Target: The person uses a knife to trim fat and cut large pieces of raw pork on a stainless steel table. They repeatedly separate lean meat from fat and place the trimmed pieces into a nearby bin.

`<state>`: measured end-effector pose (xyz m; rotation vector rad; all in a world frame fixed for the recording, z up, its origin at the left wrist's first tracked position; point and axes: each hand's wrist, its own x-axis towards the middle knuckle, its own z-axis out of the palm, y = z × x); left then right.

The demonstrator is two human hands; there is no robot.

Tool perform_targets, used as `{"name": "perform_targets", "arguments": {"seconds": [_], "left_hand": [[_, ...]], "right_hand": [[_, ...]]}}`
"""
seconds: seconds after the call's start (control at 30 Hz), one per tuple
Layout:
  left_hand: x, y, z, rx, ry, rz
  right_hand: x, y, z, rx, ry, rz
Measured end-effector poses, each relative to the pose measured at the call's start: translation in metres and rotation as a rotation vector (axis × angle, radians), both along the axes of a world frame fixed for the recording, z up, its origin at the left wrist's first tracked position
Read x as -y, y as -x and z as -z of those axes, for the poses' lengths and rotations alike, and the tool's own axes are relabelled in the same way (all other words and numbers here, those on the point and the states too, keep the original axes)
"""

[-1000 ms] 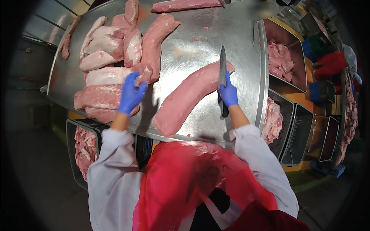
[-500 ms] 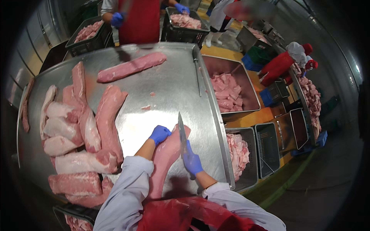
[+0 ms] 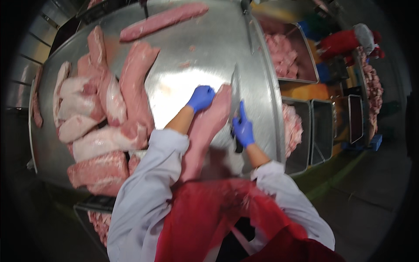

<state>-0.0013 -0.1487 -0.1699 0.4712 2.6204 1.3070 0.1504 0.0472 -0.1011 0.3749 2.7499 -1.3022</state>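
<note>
A long boneless strip of pork loin (image 3: 204, 126) lies on the steel table in front of me, its near end reaching my red apron. My blue-gloved left hand (image 3: 202, 97) is curled against the loin's left side near the far end; its fingertips are partly hidden. In my right hand (image 3: 243, 129), also blue-gloved, is a knife (image 3: 236, 85), the index finger stretched along it. Its blade points away from me, just right of the loin's far end. Whether the edge touches the meat I cannot tell.
Several large pork pieces (image 3: 102, 139) cover the table's left side. Another loin (image 3: 163, 21) lies at the far edge, near a thin steel rod (image 3: 247, 26). Bins of cut meat (image 3: 281, 54) stand beyond the right edge. A person in red (image 3: 342, 43) is farther right.
The view has tipped downward, so the table sits higher in the picture. The knife has moved from over the loin's far end to its right side. My left hand stays by the loin.
</note>
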Motion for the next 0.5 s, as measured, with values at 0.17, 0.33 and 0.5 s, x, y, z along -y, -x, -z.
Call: {"name": "perform_targets", "arguments": {"seconds": [0.17, 0.33, 0.5], "left_hand": [[-0.008, -0.015, -0.042, 0.157, -0.133, -0.066], [-0.012, -0.019, -0.053, 0.117, -0.095, -0.054], [-0.007, -0.017, -0.048, 0.093, -0.135, -0.095]], "right_hand": [[0.004, 0.048, 0.000, -0.062, -0.062, -0.041], [0.029, 0.084, -0.039, 0.165, 0.097, -0.032], [0.013, 0.020, -0.058, 0.345, 0.065, -0.258]]}}
